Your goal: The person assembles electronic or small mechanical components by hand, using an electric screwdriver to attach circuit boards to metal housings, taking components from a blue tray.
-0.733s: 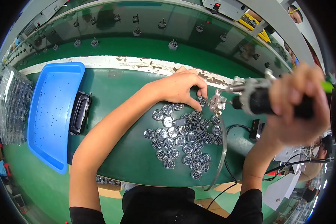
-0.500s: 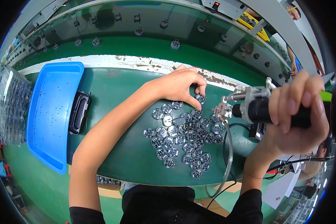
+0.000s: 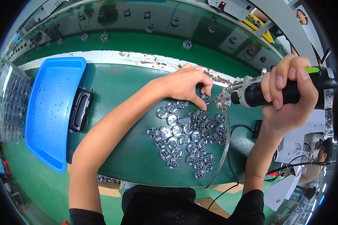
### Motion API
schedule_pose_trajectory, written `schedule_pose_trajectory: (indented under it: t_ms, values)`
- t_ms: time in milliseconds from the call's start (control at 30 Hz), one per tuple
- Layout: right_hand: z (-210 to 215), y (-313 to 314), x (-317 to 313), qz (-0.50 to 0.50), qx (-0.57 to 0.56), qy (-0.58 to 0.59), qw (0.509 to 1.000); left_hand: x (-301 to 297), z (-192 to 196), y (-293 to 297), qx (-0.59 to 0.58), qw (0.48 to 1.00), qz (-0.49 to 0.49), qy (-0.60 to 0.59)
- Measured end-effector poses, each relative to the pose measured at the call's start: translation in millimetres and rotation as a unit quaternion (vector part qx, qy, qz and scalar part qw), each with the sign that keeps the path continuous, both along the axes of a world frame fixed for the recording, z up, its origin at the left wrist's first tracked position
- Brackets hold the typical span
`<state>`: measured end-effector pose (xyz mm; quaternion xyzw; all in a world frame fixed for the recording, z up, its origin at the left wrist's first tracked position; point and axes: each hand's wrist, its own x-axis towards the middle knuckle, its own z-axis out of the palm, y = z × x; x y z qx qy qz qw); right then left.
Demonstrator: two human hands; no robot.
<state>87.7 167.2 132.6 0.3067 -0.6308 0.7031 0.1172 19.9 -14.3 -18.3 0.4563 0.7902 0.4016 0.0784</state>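
Observation:
My left hand (image 3: 187,85) reaches across the green mat (image 3: 120,112) and pinches one small round part (image 3: 205,99) at the top edge of a pile of several round silvery parts (image 3: 187,137). My right hand (image 3: 289,93) grips a black power screwdriver (image 3: 274,92) with a green cap, held almost level. Its metal tip (image 3: 223,98) points left and sits right beside the pinched part. A cable and a thin hose (image 3: 223,150) hang from the tool down over the mat's front edge.
A blue plastic tray (image 3: 50,108) lies at the left, with a black box-shaped item (image 3: 80,109) against its right side. Stacked clear blister trays (image 3: 9,101) stand at the far left. A green conveyor (image 3: 139,37) carrying small fixtures runs behind. Another person (image 3: 319,150) sits at the right.
The screwdriver has swung down and left, bringing its tip to the part under my left fingers. My left hand stayed at the pile's top edge.

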Motion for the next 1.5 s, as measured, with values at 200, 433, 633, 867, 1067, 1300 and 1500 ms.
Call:
schedule_pose_trajectory:
  t_ms: [200, 433, 633, 867, 1067, 1300, 1500]
  values:
    - [-3, -1, -1, -0.002, 0.007, 0.007, 1.000, 0, 1, 0, 0.002, 1.000, -0.003, 0.005]
    - [-4, -3, -6, -0.010, 0.003, 0.003, 1.000, 0, 1, 2, -0.008, 1.000, 0.000, -0.003]
    - [-4, -14, -6, -0.045, -0.008, -0.018, 0.999, 0, 5, 1, -0.012, 1.000, 0.003, -0.002]
    - [15, 8, 9, 0.006, -0.070, 0.013, 0.997, 9, 12, -3, -0.029, 1.000, 0.000, -0.011]
    - [39, 43, 30, 0.048, -0.047, 0.054, 0.996, -28, 17, -5, 0.048, 0.992, 0.080, -0.087]
    - [29, 26, 16, -0.052, -0.004, 0.030, 0.998, -84, -2, 32, -0.056, 0.901, 0.423, 0.081]
    - [28, 29, 14, -0.039, -0.016, 0.025, 0.999, -58, 7, 27, -0.011, 0.967, 0.253, 0.011]
